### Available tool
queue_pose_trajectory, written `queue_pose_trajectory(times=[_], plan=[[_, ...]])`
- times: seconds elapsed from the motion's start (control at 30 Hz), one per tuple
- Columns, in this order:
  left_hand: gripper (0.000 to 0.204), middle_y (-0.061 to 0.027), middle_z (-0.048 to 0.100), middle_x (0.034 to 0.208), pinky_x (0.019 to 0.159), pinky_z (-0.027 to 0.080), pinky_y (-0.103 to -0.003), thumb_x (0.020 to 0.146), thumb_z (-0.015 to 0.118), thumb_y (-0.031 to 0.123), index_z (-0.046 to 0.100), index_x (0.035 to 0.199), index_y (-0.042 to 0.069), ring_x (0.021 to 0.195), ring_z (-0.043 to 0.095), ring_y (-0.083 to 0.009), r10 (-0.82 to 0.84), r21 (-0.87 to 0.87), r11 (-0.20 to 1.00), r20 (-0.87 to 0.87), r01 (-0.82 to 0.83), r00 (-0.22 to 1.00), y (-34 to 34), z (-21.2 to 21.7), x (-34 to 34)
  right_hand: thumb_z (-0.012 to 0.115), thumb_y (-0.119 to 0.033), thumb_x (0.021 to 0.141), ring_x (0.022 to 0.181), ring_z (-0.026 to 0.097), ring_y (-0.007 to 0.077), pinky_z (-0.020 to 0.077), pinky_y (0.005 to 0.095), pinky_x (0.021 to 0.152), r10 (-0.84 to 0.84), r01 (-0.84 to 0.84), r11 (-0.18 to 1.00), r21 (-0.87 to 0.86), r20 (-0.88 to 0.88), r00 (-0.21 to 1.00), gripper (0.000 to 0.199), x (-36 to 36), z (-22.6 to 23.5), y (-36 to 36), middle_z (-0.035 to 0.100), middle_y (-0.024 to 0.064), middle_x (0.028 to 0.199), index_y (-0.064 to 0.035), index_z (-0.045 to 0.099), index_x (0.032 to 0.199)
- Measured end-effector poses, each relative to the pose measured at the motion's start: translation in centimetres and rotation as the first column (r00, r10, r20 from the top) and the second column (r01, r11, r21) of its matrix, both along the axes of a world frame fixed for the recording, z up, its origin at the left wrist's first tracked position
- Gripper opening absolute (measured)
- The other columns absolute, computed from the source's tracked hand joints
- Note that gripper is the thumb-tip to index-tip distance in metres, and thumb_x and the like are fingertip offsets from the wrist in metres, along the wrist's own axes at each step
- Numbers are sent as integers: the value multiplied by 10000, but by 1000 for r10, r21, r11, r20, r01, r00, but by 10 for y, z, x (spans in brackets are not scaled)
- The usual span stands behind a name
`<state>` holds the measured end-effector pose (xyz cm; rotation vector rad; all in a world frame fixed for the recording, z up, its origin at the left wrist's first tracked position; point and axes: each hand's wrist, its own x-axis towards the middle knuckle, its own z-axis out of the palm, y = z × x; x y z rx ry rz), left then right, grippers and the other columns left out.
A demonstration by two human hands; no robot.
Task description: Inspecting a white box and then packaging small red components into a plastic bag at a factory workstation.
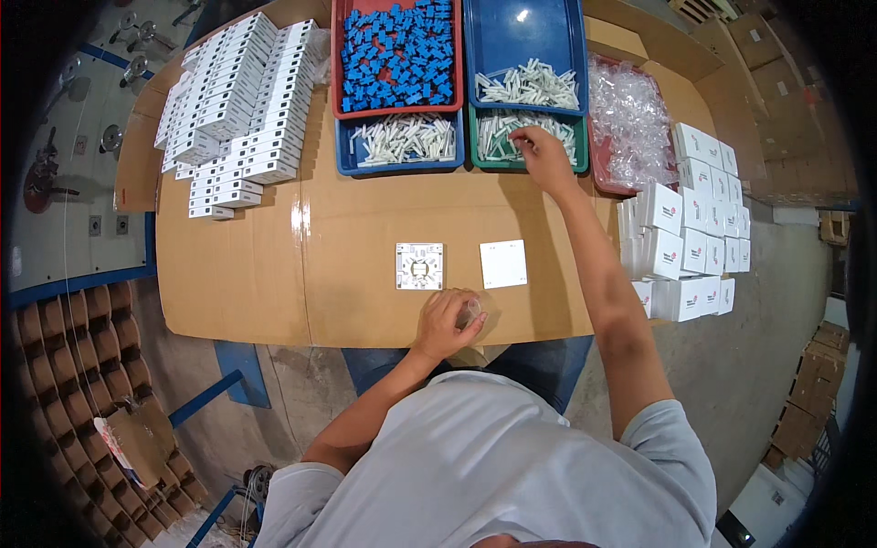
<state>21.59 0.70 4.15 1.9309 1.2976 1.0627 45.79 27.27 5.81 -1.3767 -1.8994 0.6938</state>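
Observation:
My left hand rests at the near edge of the cardboard-covered table, closed around a small clear plastic bag. My right hand reaches far forward into the green tray, fingers pinching at the small white parts inside it. On the table in front of me lie a square white base plate with inner ribs and a plain square white cover, side by side and apart from both hands.
A red tray of blue parts, a blue tray of white parts and another blue tray stand at the back. Clear bags fill a red tray. White boxes are stacked at left and right.

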Motion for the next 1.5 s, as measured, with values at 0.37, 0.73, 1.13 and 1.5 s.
queue_pose_trajectory(times=[0.37, 0.73, 1.13, 1.5], plan=[[331, -106, 677, 946, 755, 507, -382, 862, 768, 230, 674, 1128, 57, 826, 639, -272, 2, -109, 994, 52, 4, 999, -5, -3, -3, 666, -68, 982, 863, 673, 129, 562, 267, 748, -411, 110, 893, -436, -695, 589, 155, 10, 27, -40, 705, 50, 984, 1, 693, 1119], [455, 4, 485, 809, 675, 404, -269, 1100, 448, 398, 598, 1212, -17, 722, 461, -104, 236, -521, 723, 804, 455, 546, 24, 63, 1, 669, -12, 968, 934, 713, 228, 601, 339, 850, -346, -74, 909, -410, -843, 412, 177, -14, 103, -151, 691, 119, 1005, 45, 639, 1133], [678, -1, 471, 750, 685, 387, -310, 1045, 269, 641, 573, 1155, 45, 559, 419, -121, 322, -334, 599, 933, 728, 162, 30, 144, 1, 685, 16, 948, 964, 737, 255, 626, 362, 855, -142, -199, 942, -271, -857, 496, 188, -46, 158, -189, 701, 135, 1026, 65, 638, 1123], [695, -9, 500, 700, 631, 410, -323, 1073, 212, 631, 584, 1124, 47, 536, 459, -146, 199, -366, 565, 930, 740, 308, 23, 146, -3, 715, 43, 917, 1023, 724, 237, 596, 329, 894, -40, -298, 921, -250, -822, 567, 173, -52, 169, -194, 703, 119, 1022, 62, 655, 1078]])
